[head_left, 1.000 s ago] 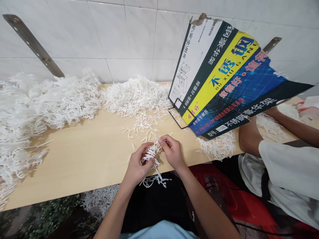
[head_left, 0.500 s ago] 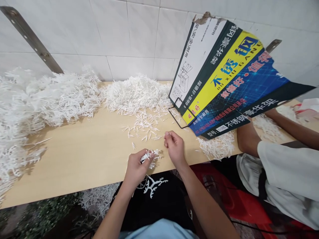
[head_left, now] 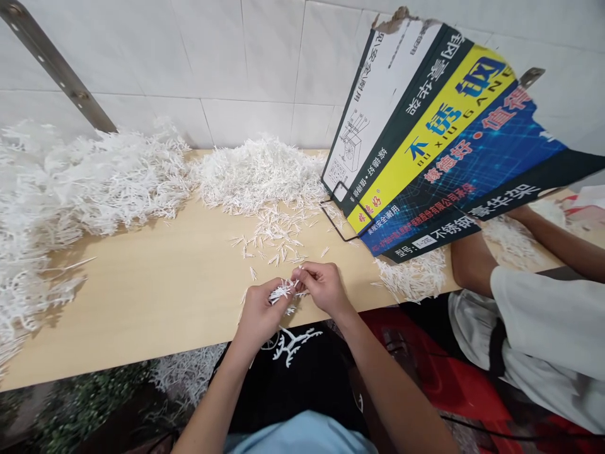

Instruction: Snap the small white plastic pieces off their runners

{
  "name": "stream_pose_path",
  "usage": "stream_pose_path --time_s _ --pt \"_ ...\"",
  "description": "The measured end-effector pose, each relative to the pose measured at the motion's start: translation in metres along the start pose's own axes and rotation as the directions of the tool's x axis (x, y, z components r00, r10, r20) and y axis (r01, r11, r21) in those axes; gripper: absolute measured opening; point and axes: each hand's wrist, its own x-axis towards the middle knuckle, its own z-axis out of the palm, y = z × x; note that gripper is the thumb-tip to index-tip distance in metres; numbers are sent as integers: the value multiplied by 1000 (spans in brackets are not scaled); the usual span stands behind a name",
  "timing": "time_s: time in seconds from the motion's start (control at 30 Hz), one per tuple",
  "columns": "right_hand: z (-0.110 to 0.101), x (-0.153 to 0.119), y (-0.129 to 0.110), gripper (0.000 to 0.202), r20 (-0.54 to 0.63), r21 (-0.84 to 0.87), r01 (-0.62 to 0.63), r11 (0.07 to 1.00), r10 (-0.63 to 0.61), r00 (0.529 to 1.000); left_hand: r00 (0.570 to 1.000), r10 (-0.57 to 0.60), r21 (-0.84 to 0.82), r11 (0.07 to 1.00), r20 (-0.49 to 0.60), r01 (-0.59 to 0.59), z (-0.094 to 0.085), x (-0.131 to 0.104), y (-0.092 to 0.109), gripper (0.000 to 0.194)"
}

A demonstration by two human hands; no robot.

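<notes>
A bunch of white sprigs [head_left: 282,291] is pinched between the thumb and fingers of my left hand [head_left: 263,309], low over the front edge of the wooden table [head_left: 142,296]. My right hand [head_left: 324,287] meets it from the right, its fingers closed at the tip of the bunch; what they hold is too small to make out. Small loose white pieces [head_left: 276,233] lie scattered just beyond my hands. Behind them rises a heap of white pieces [head_left: 265,173].
A large pile of branched white pieces [head_left: 108,183] covers the left side. A printed cardboard sheet [head_left: 425,157] stands at the right, with a black wire frame [head_left: 347,238] at its base. Beyond it are another person's arms [head_left: 472,258] and more white pieces [head_left: 413,277].
My right hand has moved left and its fingers now meet the bunch in my left hand. A loose white piece now lies on the table just beyond my right hand. The view has shifted slightly.
</notes>
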Motion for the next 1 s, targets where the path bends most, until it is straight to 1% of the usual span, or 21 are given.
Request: stream_pose_path --time_s 0.03,0.07,0.1,0.13,0.17,0.2,0.27,0.3,0.4,0.47,0.5,0.53,0.6,0.67,0.73,0.8,0.9,1.0 --pt "0 3 3 45 -93 64 -22 998 28 995 1000 0 10 1000 6 0 0 -1 1 31" --pt "1 6 5 46 -185 134 -38 990 62 981 1000 -1 18 1000 12 0 -1 -2 2 31" --pt "1 9 7 47 -254 186 -46 982 93 963 1000 -1 20 1000 10 1 -1 -2 3 32" --pt "2 11 7 47 -283 198 -48 979 104 953 1000 0 16 1000 2 0 -2 -2 5 32" --pt "3 12 6 45 -272 161 -42 986 86 958 1000 -1 5 1000 -11 2 -2 -2 6 33" --pt "3 12 4 41 -235 88 -19 996 39 971 1000 -7 -14 1000 -26 7 -1 -1 7 33" --pt "3 9 -2 33 -123 -71 83 994 -91 988 999 -22 -51 999 -37 20 0 2 7 33" --pt "2 7 -6 34 -59 -117 144 983 -152 987 999 -28 -59 998 -36 26 0 4 7 33" --pt "-1 0 -16 37 106 -130 294 947 -282 954 998 -32 -60 998 -60 29 1 7 5 32" --pt "-1 -1 -18 30 192 -120 353 928 -328 925 997 -13 -55 998 -82 8 1 8 3 31" --pt "-1 -2 -18 24 216 -115 368 923 -339 916 997 2 -48 999 -83 -6 0 8 2 29" --pt "0 -1 -18 19 223 -113 374 921 -343 912 997 14 -35 999 -76 -17 0 8 1 28" --pt "2 -1 -15 21 194 -121 356 927 -330 924 998 16 -7 1000 -55 -16 1 9 1 28" --pt "3 -1 -11 27 105 -156 306 939 -292 951 998 -18 5 1000 -56 18 1 9 2 30" --pt "3 -1 -7 30 11 -159 234 959 -235 972 996 -53 -18 998 -65 52 2 9 4 30" --pt "3 -1 -4 32 -32 -124 174 977 -180 983 995 -64 -50 997 -76 61 2 8 5 29" --pt "3 0 -3 30 -7 -107 147 983 -148 989 992 -62 -75 996 -107 54 3 7 5 29" --pt "4 0 -6 30 34 -171 172 970 -168 985 988 -68 -71 996 -135 59 5 8 4 29"
